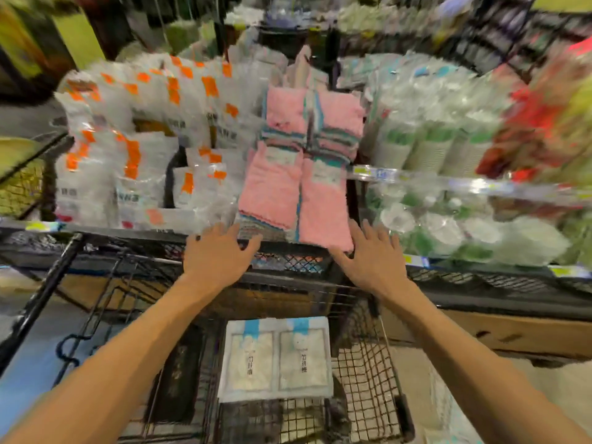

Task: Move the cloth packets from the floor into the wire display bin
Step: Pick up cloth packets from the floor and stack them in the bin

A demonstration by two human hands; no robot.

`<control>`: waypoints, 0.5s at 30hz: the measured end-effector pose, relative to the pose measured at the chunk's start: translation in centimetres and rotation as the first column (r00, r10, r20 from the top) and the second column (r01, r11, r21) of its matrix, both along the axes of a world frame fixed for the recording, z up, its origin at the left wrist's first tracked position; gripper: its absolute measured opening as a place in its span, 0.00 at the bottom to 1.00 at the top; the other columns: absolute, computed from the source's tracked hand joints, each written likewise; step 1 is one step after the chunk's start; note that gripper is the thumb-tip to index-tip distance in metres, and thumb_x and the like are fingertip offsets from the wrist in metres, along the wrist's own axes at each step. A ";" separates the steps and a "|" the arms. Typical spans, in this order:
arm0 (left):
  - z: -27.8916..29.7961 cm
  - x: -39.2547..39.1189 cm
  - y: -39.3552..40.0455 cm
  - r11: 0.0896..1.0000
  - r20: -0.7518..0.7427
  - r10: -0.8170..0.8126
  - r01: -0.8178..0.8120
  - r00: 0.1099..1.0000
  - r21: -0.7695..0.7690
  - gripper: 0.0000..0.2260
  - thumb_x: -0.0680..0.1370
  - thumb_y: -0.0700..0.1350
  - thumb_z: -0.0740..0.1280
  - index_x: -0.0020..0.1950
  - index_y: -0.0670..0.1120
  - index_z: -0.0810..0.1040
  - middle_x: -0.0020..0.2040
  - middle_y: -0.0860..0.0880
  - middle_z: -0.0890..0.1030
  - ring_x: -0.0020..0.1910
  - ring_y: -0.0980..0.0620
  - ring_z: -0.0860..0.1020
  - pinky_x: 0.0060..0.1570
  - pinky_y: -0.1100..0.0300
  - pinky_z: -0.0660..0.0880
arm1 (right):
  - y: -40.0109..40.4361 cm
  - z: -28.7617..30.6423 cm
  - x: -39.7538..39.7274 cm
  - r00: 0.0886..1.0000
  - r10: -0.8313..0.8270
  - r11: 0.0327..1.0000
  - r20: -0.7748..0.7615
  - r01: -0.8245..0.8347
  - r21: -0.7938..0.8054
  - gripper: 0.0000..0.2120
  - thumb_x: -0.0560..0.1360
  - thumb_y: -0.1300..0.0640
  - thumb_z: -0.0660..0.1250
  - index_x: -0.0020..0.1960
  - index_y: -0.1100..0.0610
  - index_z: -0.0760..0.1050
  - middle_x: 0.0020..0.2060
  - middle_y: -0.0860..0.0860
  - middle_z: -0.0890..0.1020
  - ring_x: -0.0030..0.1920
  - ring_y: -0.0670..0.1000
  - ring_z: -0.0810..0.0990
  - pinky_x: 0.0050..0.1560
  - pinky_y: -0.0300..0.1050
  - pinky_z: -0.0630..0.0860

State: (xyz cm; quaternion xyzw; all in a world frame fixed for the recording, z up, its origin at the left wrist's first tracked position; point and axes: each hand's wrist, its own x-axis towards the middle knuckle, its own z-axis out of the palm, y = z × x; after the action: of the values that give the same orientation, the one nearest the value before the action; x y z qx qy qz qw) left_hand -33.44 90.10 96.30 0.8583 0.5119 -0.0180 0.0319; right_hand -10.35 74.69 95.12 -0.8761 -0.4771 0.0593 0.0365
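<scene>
Hands: left hand (217,254), right hand (373,256) spread | pink cloth packets (298,190) (stacked) between white packets (128,149), cups (426,145)

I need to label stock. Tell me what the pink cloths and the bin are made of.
Pink cloths: seemingly soft fuzzy fabric, perhaps microfibre; matte, nappy surface, striped edges. Bin: looks like black coated metal; thin wire mesh with solid rim.

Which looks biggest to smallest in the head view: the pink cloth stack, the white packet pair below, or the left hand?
1. Pink cloth stack, largest.
2. White packet pair, somewhat smaller, though it lies lower and farther away, so this is unsure.
3. Left hand, smallest.
</scene>
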 end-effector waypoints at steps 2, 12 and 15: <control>2.8 1.2 -1.1 0.996 0.031 -0.070 0.068 0.997 0.053 0.33 0.81 0.69 0.49 0.79 0.52 0.64 0.78 0.44 0.68 0.74 0.41 0.68 0.72 0.40 0.63 | -1.4 2.8 0.1 0.999 -0.039 0.999 0.017 0.038 0.027 0.39 0.81 0.29 0.49 0.84 0.50 0.51 0.83 0.54 0.58 0.82 0.60 0.56 0.80 0.61 0.54; 12.2 8.4 -5.7 0.893 0.156 -0.447 0.429 0.881 0.135 0.33 0.80 0.71 0.47 0.80 0.55 0.63 0.82 0.50 0.60 0.80 0.47 0.59 0.77 0.40 0.55 | -12.2 11.5 0.0 0.934 -0.358 0.927 0.002 0.355 0.120 0.38 0.82 0.31 0.48 0.84 0.52 0.51 0.83 0.55 0.57 0.82 0.58 0.56 0.80 0.59 0.56; 12.9 9.9 -8.4 0.831 0.155 -0.555 0.536 0.818 0.148 0.32 0.80 0.71 0.47 0.79 0.56 0.65 0.81 0.48 0.62 0.80 0.45 0.60 0.76 0.38 0.56 | -16.4 12.7 -1.3 0.879 -0.477 0.872 0.006 0.472 0.130 0.38 0.82 0.31 0.48 0.84 0.52 0.50 0.83 0.54 0.58 0.82 0.58 0.58 0.81 0.60 0.55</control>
State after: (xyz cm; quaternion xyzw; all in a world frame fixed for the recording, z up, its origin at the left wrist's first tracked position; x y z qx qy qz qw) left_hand -23.58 81.68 109.21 0.9670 0.2394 0.0811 0.0325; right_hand -11.63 58.24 107.84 -0.9632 -0.2511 0.0024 0.0956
